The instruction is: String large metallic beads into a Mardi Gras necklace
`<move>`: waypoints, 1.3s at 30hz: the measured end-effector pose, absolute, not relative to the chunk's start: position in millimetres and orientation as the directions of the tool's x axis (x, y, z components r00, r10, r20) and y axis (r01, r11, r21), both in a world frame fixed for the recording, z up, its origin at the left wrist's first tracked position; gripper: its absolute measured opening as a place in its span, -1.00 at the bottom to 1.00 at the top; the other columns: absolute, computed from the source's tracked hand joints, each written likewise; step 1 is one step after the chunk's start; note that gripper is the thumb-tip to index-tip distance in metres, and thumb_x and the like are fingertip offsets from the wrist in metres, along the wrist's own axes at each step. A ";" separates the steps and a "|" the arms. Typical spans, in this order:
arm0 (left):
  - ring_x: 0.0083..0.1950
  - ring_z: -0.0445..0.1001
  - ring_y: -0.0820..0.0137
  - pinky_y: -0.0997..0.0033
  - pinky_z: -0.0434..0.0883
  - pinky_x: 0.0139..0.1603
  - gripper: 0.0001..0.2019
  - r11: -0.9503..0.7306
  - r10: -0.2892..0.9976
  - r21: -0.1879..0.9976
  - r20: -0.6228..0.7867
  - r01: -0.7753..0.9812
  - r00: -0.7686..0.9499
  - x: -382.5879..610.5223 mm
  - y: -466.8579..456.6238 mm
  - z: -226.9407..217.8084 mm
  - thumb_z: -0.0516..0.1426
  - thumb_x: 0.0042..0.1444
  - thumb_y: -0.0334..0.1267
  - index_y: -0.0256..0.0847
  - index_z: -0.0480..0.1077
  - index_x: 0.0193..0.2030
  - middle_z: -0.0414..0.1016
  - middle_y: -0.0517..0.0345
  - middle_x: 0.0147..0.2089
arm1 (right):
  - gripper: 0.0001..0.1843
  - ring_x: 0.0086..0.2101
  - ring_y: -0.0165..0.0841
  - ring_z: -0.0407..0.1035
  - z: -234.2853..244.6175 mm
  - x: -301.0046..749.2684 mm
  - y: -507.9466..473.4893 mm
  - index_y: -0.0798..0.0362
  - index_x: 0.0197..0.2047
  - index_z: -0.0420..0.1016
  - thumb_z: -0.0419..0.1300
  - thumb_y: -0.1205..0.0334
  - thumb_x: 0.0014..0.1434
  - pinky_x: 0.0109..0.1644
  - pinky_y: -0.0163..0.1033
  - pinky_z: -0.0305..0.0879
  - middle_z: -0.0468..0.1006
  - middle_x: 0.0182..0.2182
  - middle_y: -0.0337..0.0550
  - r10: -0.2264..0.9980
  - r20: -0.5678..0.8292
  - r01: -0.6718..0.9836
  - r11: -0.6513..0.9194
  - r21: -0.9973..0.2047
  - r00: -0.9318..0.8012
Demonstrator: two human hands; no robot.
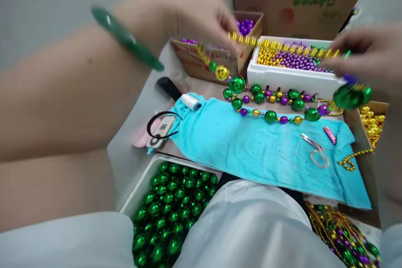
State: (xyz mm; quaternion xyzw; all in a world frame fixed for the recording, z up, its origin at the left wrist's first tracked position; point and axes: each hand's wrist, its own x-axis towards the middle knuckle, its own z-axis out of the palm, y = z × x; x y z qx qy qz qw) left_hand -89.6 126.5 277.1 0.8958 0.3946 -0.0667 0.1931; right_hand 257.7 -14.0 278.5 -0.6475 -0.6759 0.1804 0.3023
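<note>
My left hand (213, 21) pinches a string of small gold beads near the back boxes; a green bangle (125, 37) circles that wrist. At the right, my right hand (364, 52) has its blurred fingers closed around the other end of the same strand. Between the hands the gold part of the bead necklace (270, 116) is stretched, and its larger green, purple and gold beads hang in a loop below, over the blue towel (251, 146). Another row of similar beads (272, 97) lies just behind that loop.
On the towel are small scissors (310, 140), a pink packet (329, 135) and a needle. A thread spool (191, 101) rests at its left. Around it stand a white bead box (276, 76), a cardboard box (207, 65) and a tray of green beads (171, 205).
</note>
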 end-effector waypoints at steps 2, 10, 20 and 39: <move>-0.16 0.38 0.28 0.34 0.20 -0.13 -0.60 -0.629 0.598 0.264 -0.436 0.731 0.673 -95.3 124.6 242.6 0.09 0.11 0.09 -0.19 0.53 -0.20 0.41 0.13 -0.38 | -0.83 -0.42 -0.32 0.39 220.1 222.2 -36.7 -0.01 -0.30 0.54 0.31 0.10 0.07 -0.36 -0.21 0.28 0.51 -0.45 -0.20 0.977 0.132 0.887 0.206 -0.412 -0.166; -0.26 0.41 0.31 0.41 0.23 -0.24 -0.72 -0.620 0.561 0.072 -0.656 0.782 0.505 -139.3 86.6 64.3 0.06 0.15 -0.08 -0.15 0.51 -0.18 0.54 0.03 -0.27 | -0.65 -0.15 -0.15 0.45 40.6 154.3 -76.3 0.01 0.03 0.46 0.10 0.25 0.17 -0.21 -0.17 0.34 0.57 -0.09 0.00 0.913 -0.314 0.934 0.154 -0.321 -0.259; 0.09 0.31 0.16 0.18 0.25 0.12 -0.65 -0.667 0.667 0.298 -0.167 0.682 0.726 -97.1 28.3 36.0 0.09 0.21 -0.13 -0.27 0.38 0.05 0.41 -0.13 0.02 | -0.68 -0.11 -0.14 0.40 20.6 160.6 -68.1 0.07 -0.02 0.47 0.11 0.27 0.15 0.01 -0.05 0.33 0.50 -0.15 0.01 0.960 -0.145 0.834 0.126 -0.537 -0.239; -0.17 0.41 0.37 0.31 0.36 -0.03 -0.89 -0.324 0.695 0.843 -0.095 0.429 0.712 -38.3 10.6 9.8 0.09 0.18 -0.32 -0.23 0.44 -0.23 0.50 0.08 -0.22 | -0.67 -0.12 -0.17 0.44 40.3 169.7 -31.7 -0.07 -0.08 0.58 0.19 0.25 0.06 0.01 -0.05 0.35 0.58 -0.15 -0.13 0.886 -0.336 0.742 0.012 -0.670 -0.318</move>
